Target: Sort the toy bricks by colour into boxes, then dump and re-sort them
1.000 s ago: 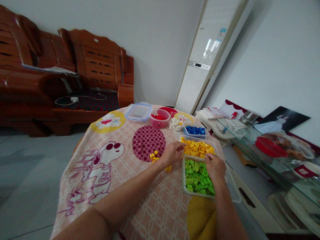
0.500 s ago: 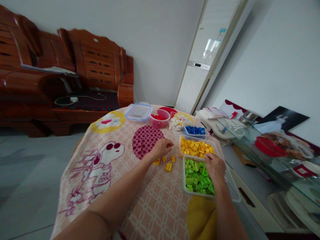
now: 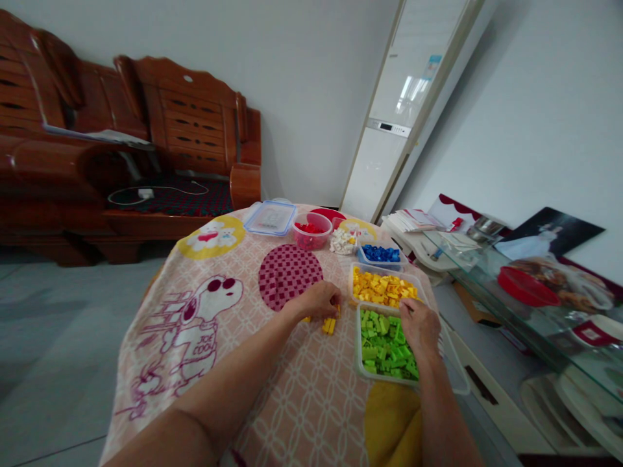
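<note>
My left hand [image 3: 318, 299] lies curled, knuckles up, on the patterned cloth over a few loose yellow bricks [image 3: 329, 324]; its fingers pinch down among them, and what they hold is hidden. My right hand [image 3: 420, 329] rests in the clear tub of green bricks [image 3: 383, 344], fingers bent into the pile. Just beyond stands the tub of yellow bricks [image 3: 382, 288], right of my left hand.
Further back stand a blue-brick tub [image 3: 380, 253], a heap of white bricks [image 3: 343, 241], a red-brick bowl [image 3: 310, 231] and a clear lid [image 3: 269, 217]. A glass shelf with dishes [image 3: 530, 292] runs along the right. A wooden sofa [image 3: 121, 143] stands behind.
My left hand left the yellow tub, dropped yellow bricks on the cloth, then came down over them. My right hand stayed in the green tub.
</note>
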The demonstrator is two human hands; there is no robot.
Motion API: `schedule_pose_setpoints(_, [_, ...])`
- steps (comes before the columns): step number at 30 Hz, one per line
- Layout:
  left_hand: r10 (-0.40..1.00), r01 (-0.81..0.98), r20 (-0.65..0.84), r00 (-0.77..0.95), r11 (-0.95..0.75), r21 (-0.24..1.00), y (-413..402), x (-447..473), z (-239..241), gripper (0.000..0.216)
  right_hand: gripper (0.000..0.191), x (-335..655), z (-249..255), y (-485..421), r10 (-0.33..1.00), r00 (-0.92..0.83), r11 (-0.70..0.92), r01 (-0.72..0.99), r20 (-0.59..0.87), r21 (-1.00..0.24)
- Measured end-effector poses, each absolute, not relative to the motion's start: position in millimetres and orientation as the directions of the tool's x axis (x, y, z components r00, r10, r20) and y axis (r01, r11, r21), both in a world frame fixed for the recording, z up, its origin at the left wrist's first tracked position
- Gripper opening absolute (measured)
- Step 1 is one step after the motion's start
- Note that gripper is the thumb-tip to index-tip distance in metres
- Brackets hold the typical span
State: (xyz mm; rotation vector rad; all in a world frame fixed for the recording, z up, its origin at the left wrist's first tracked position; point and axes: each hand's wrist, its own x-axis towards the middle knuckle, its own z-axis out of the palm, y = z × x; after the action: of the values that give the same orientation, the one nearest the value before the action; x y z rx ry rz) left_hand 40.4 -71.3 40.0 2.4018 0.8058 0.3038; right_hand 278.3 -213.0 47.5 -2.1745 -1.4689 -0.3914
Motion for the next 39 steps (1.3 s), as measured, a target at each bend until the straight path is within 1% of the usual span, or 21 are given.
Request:
schedule_pose_setpoints(4, [0.626, 0.454, 0.037, 0.779, -0.603, 0.656, -70.3, 41.0, 39.9, 0.013, 0.029, 278.8, 47.1, -213.2, 0.787, 0.381, -0.310, 0.924, 0.486, -0.223])
schedule_pose_setpoints(7, [0.654, 0.396, 0.096, 0.750, -0.561, 0.727, -67.8, 41.2, 40.7, 0.014, 0.029, 279.6, 46.0, -212.9, 0.790, 0.373, -0.304, 0.927, 0.487, -0.217])
schedule_pose_setpoints(10, [0.711, 0.341, 0.167, 0.683, -0.513, 0.788, -64.8, 42.5, 40.6, 0.015, 0.030, 280.0, 45.4, -212.5, 0.790, 0.372, -0.308, 0.928, 0.487, -0.211])
schedule_pose_setpoints(12, [0.758, 0.295, 0.182, 0.626, -0.446, 0.845, -64.4, 44.9, 39.2, 0.017, 0.030, 279.9, 45.5, -212.3, 0.788, 0.374, -0.311, 0.927, 0.489, -0.208])
schedule_pose_setpoints(15, [0.809, 0.171, 0.170, 0.563, -0.315, 0.934, -67.3, 51.7, 35.3, 0.016, 0.029, 279.5, 45.7, -212.1, 0.788, 0.375, -0.312, 0.927, 0.489, -0.208])
schedule_pose_setpoints(17, [0.824, 0.065, 0.167, 0.542, -0.239, 0.969, -70.9, 58.1, 32.3, 0.016, 0.029, 279.5, 45.6, -212.0, 0.789, 0.377, -0.313, 0.926, 0.486, -0.211])
schedule_pose_setpoints(20, [0.827, -0.082, 0.165, 0.537, -0.143, 0.986, -77.1, 67.9, 29.1, 0.017, 0.028, 279.7, 45.2, -211.9, 0.788, 0.379, -0.313, 0.925, 0.484, -0.215])
schedule_pose_setpoints(22, [0.829, -0.137, 0.166, 0.533, -0.108, 0.985, -81.6, 73.1, 29.0, 0.018, 0.028, 279.6, 45.2, -211.9, 0.788, 0.377, -0.313, 0.926, 0.487, -0.212])
schedule_pose_setpoints(26, [0.802, -0.163, 0.210, 0.560, -0.142, 0.976, -91.0, 77.7, 32.7, 0.024, 0.028, 278.9, 45.9, -212.0, 0.787, 0.378, -0.312, 0.926, 0.488, -0.214])
schedule_pose_setpoints(29, [0.767, -0.147, 0.233, 0.598, -0.180, 0.973, -95.2, 77.4, 35.3, 0.027, 0.028, 278.5, 46.4, -212.2, 0.784, 0.385, -0.310, 0.922, 0.488, -0.230])
schedule_pose_setpoints(32, [0.763, -0.120, 0.268, 0.588, -0.245, 0.962, -93.1, 75.0, 35.7, 0.028, 0.029, 278.7, 46.4, -212.4, 0.784, 0.390, -0.310, 0.920, 0.483, -0.239])
schedule_pose_setpoints(35, [0.771, -0.034, 0.309, 0.557, -0.350, 0.936, -85.0, 69.2, 35.9, 0.026, 0.029, 278.8, 46.2, -212.5, 0.785, 0.389, -0.317, 0.921, 0.482, -0.227])
schedule_pose_setpoints(39, [0.772, 0.187, 0.305, 0.558, -0.475, 0.860, -70.7, 55.2, 39.0, 0.023, 0.029, 278.7, 45.8, -212.6, 0.790, 0.374, -0.312, 0.927, 0.485, -0.207])
